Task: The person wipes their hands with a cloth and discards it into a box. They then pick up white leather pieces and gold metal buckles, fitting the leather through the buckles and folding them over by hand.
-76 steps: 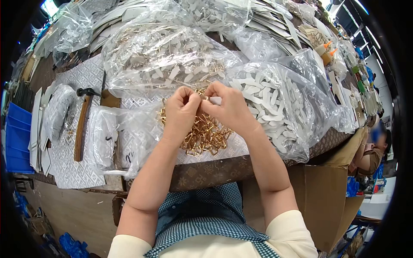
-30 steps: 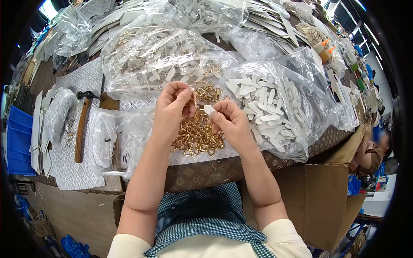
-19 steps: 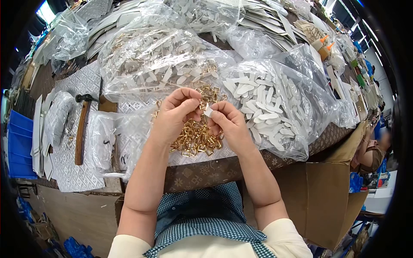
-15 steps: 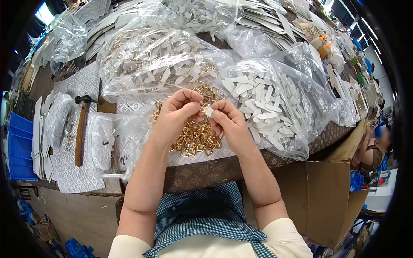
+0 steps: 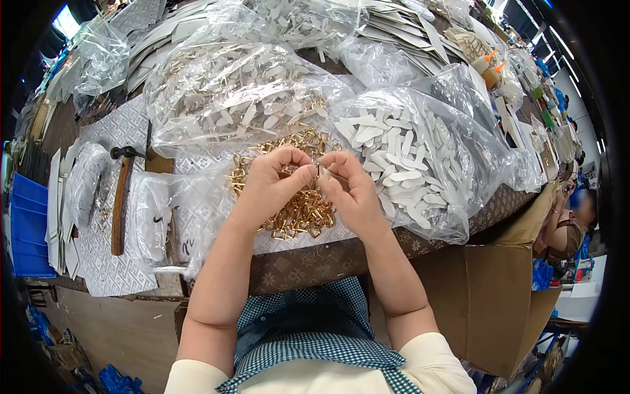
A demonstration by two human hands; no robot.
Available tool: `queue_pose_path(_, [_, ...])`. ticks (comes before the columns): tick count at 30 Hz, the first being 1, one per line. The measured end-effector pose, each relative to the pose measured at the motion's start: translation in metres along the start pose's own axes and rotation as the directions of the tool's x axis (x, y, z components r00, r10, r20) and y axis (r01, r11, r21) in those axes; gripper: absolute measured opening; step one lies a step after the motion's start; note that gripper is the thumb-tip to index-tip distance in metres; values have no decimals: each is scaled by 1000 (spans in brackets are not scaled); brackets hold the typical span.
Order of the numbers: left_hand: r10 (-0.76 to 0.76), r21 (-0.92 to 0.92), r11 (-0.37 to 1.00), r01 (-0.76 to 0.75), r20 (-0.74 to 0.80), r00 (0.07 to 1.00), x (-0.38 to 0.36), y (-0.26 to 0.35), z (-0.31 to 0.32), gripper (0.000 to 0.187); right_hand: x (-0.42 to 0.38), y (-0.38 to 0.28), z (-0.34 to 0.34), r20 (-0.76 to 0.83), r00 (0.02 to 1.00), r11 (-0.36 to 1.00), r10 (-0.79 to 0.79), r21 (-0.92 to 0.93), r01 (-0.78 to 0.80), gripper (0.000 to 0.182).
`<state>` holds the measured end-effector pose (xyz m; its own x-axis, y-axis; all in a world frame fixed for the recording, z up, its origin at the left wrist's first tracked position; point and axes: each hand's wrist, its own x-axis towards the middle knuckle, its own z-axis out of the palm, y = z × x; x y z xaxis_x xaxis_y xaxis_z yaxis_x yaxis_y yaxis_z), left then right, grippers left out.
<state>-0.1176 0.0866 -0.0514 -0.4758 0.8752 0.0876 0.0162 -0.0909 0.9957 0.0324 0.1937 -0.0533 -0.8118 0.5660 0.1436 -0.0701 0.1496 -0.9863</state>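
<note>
Closer together than half a second ago: left hand (image 5: pixel 275 187) and right hand (image 5: pixel 352 192), fingertips pinching one small gold piece (image 5: pixel 318 172) above a loose pile of gold buckles (image 5: pixel 298 215); left, one hammer (image 5: pixel 120 205); right, white strips (image 5: pixel 401 172) in clear plastic; far, one bulging clear bag (image 5: pixel 197 129) of similar strips.

A table (image 5: pixel 298 270) with a brown, flower-patterned cover spans the room's foreground, its edge curved by the lens. Below it on the left lies a dull tan floor (image 5: pixel 118 328), with a crumpled blue bag (image 5: pixel 118 379) near the bottom. At upper left glows a white patch (image 5: pixel 65 23) — window or lamp, it is hard to tell — and far right, a white surface (image 5: pixel 584 299) stands beyond a carton (image 5: pixel 492 289).
</note>
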Motion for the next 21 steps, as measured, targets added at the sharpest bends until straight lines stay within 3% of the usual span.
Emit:
queue_pose_path(2, [29, 43, 999, -29, 13, 1000, 0, -1, -1, 13, -1, -8, 0, 19, 996, 987, -83, -135, 85, 35])
queue_pose_path(5, [60, 144, 987, -70, 75, 995, 2, -9, -5, 15, 0, 1, 4, -42, 997, 989, -58, -137, 52, 33])
queue_pose_path(6, [-26, 70, 997, 20, 85, 996, 1, -3, -4, 15, 0, 1, 4, -59, 998, 999, 6, -51, -9, 28])
queue_pose_path(8, [-193, -75, 976, 203, 122, 974, -2, 12, 1, 14, 1, 1, 6, -99, 995, 992, -16, -125, 4, 28])
queue_pose_path(11, [-95, -62, 993, 97, 41, 995, -1, 5, 2, 14, 3, -4, 8, -115, 993, 993, 39, -109, -51, 25])
queue_pose_path(18, [-154, -147, 977, 152, -2, 988, 1, 5, 1, 10, 20, -9, 3, -41, 998, 963, 38, -265, -48, 17])
queue_pose_path(21, [-93, -135, 988, 74, -138, 986, 6, -2, -6, 13, 44, -9, 0, 5, 999, 969, 39, -246, -37, 19])
